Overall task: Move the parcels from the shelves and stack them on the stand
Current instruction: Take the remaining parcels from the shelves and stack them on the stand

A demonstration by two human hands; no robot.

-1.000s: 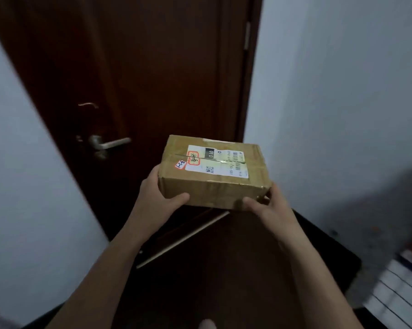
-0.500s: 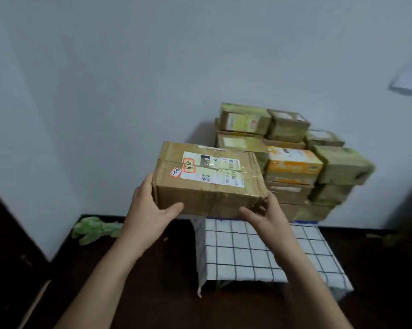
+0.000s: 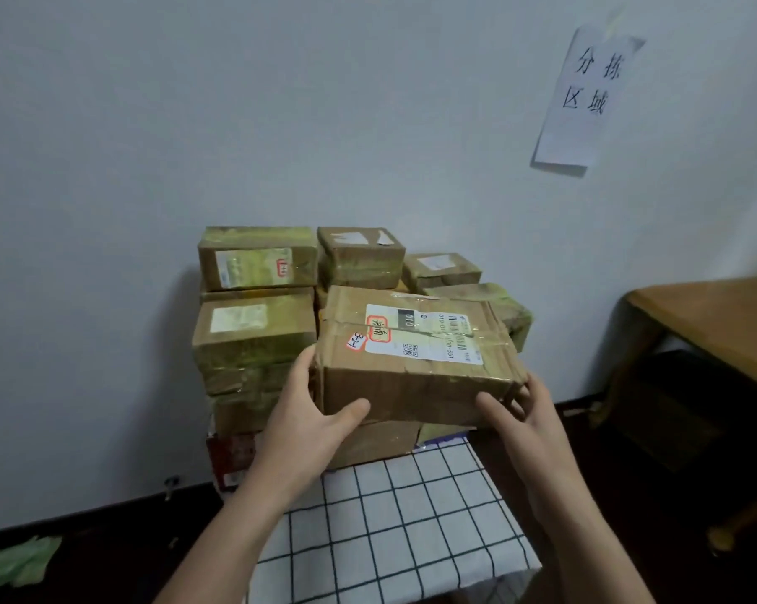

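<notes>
The parcel (image 3: pixel 415 359) is a brown cardboard box with creased, worn edges, sealed along the top seam with clear tape. It is held off the surface, level with the middle of a stack of parcels (image 3: pixel 254 337) and just in front of it, above the rear of the stand (image 3: pixel 411 538). The left hand (image 3: pixel 311 411) grips the near left corner with the thumb across the front face. The right hand (image 3: pixel 529 425) grips the near right corner in the same way, its fingers hidden under the box. The stacked boxes stand several layers high against the white wall (image 3: pixel 150 146), many bound in yellow-green tape; the held box hides the centre of the pile. A black-and-white checked cloth covers the stand. A red box (image 3: pixel 232 459) sits at the lower left of the pile. A wooden table (image 3: pixel 716 324) stands to the right, and a green object (image 3: pixel 15 564) lies on the dark floor at the left. The white label on the held box shows "010", barcodes and a square code; a red-edged sticker beside it bears handwriting that is not clearly legible. A paper notice (image 3: pixel 585 98) on the wall reads "分拣区域".
</notes>
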